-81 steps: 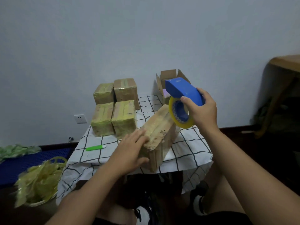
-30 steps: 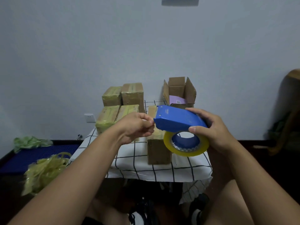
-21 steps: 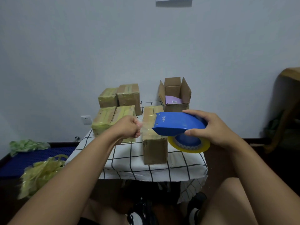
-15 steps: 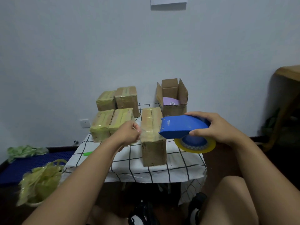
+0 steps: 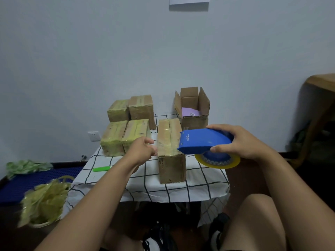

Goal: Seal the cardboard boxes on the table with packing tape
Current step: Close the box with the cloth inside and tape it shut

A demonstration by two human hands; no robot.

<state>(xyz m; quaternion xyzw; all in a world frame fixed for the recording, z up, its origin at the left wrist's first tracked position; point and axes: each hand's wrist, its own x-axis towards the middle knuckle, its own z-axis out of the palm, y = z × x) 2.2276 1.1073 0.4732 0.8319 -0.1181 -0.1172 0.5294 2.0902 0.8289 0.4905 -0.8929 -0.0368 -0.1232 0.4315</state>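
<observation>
Pale grey wall is filling the background behind a small table that is wearing a white cloth with a black grid. At far left, a basket of crumpled yellowish tape scraps is sitting on the floor beside a blue mat. On the cloth's left edge a green marker is lying flat. Four taped boxes are standing in a two-by-two block at the table's left rear, touching one another.

The left hand is reaching in just left of the long cardboard box, its fingers curled and apparently pinching the end of a clear strip of tape stretched across the box top toward the dispenser; the strip itself is hard to make out. That box is lying lengthwise at the table's front middle. Behind it to the right, an open box is standing with flaps up, something lilac inside.

The right hand is gripping the blue tape dispenser, fingers over its top and thumb underneath, holding it beside the long box's right edge, with the yellow tape roll hanging beneath.
</observation>
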